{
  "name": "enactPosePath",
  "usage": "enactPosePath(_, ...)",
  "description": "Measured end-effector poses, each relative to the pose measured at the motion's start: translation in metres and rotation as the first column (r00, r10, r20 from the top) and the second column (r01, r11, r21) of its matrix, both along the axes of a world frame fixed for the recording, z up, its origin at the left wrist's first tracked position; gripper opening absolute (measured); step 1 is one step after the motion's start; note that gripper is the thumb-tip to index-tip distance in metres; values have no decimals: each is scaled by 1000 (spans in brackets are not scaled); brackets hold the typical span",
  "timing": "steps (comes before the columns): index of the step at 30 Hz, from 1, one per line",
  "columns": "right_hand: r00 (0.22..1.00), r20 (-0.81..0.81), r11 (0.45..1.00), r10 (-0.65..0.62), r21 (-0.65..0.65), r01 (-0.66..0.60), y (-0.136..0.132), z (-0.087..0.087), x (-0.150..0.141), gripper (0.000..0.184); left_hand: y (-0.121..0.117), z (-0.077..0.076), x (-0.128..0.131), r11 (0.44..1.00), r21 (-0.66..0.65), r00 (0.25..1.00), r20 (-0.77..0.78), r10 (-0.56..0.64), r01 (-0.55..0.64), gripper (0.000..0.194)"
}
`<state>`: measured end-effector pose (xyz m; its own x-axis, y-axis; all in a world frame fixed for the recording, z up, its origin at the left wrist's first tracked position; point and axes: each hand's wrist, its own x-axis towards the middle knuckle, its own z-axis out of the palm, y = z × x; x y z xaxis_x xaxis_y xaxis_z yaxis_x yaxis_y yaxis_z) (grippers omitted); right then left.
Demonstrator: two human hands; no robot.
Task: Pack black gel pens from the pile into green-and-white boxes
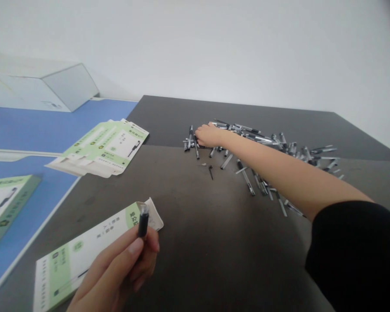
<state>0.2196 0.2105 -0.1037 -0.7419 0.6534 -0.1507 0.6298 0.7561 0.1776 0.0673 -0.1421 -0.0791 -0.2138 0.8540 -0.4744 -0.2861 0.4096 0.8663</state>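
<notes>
In the lower left, my left hand (pixel 126 260) is closed around a pen (pixel 143 222), whose black end with a clear tip points up. Below and behind that hand lies a green-and-white pen box (pixel 94 242) with its far flap open. My right hand (pixel 211 134) reaches to the left end of a loose pile of pens (pixel 260 138), clear-barrelled with black parts. Its fingers are curled down among the pens, by a dark pen (pixel 196 149). The fingertips are partly hidden, and I cannot make out what they hold.
Flattened pen boxes (pixel 112 147) lie overlapping at the left edge of the dark table (pixel 195 242). A small black clip-like piece (pixel 211 172) sits before the pile. On the blue surface (pixel 113 108) are another pen box (pixel 11 203) and a large white carton (pixel 52 86). A white wall stands behind.
</notes>
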Motion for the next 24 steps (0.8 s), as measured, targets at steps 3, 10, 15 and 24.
enactPosePath(3,1000,22,1000,22,-8,-22,5,0,-4,38,1,-1,-1,1000,13,1000,20,-17,17,37)
enactPosePath(10,999,51,999,9,-33,-7,15,6,-10,32,2,-3,-3,998,30,998,-2,-56,56,39)
enactPosePath(15,998,49,999,-35,-1,35,5,29,-5,33,3,-5,-5,994,70,996,-3,-88,88,37)
enactPosePath(24,994,70,996,87,6,-88,-57,47,24,23,9,-10,-5,967,225,993,-26,-119,121,31)
